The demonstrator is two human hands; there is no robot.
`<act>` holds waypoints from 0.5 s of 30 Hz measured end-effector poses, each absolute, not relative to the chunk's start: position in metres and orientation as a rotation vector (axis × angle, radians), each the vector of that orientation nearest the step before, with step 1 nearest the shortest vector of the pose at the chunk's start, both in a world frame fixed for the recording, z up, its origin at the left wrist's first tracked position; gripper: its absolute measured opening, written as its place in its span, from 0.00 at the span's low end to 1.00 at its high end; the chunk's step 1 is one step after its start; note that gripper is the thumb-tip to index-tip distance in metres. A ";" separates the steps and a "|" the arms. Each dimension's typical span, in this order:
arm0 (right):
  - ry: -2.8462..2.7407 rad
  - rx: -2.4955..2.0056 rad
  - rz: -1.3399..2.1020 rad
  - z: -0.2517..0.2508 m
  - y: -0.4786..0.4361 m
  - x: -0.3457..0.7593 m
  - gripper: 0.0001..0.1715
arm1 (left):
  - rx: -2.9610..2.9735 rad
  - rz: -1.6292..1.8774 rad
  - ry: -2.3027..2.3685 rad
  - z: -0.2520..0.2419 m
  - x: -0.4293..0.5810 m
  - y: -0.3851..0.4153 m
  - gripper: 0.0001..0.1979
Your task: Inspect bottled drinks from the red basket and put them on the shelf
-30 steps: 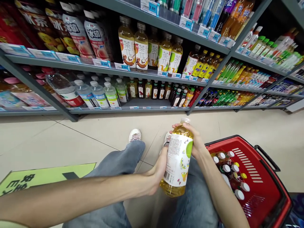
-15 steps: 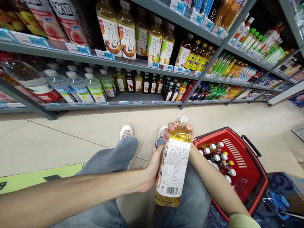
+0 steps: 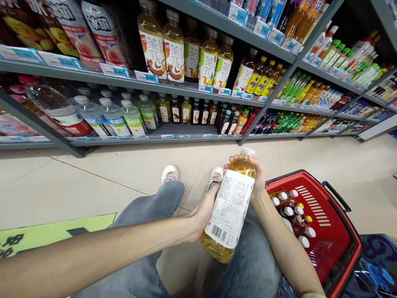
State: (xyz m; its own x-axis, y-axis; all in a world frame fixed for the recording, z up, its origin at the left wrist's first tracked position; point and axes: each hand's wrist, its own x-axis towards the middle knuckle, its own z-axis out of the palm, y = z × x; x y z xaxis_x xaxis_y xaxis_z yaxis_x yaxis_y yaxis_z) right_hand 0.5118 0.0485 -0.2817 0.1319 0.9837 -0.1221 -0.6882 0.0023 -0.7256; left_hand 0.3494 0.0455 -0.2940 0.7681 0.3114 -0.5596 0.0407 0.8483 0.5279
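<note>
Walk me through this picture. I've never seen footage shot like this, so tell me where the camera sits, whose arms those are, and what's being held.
No machine here: the camera sits on a person's head, looking forward and down, so both arms are that person's own. The left hand grips the lower side of a bottle of yellow drink with a white label; the right hand wraps its top near the cap. Below are jeans and white shoes on a tiled floor. At the right stands a red basket holding capped bottles. Ahead, grey shelves carry rows of drinks.
</note>
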 end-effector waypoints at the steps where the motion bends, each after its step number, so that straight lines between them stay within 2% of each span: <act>1: -0.454 -0.790 1.330 -0.277 0.048 0.514 0.16 | 0.615 0.177 0.679 -0.291 0.348 0.050 0.34; 4: -0.321 -0.853 1.103 -0.267 0.046 0.519 0.12 | 1.176 0.300 0.646 -0.277 0.341 0.065 0.34; 8: -0.206 -0.877 0.889 -0.265 0.045 0.520 0.10 | 1.908 0.308 0.688 -0.268 0.337 0.078 0.47; 13: -0.287 -0.940 0.903 -0.267 0.040 0.523 0.08 | 1.882 0.286 0.555 -0.283 0.341 0.087 0.48; 15: -0.394 -0.913 0.986 -0.267 0.038 0.526 0.09 | 1.696 0.236 0.407 -0.291 0.339 0.094 0.44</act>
State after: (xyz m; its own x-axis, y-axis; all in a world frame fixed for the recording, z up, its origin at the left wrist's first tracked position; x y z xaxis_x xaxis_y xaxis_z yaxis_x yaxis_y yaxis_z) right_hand 0.5260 0.0381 -0.2675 0.5223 0.8464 -0.1036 -0.5415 0.2354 -0.8071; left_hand 0.3393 0.0941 -0.2905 0.9152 0.3963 -0.0736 0.1329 -0.1242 0.9833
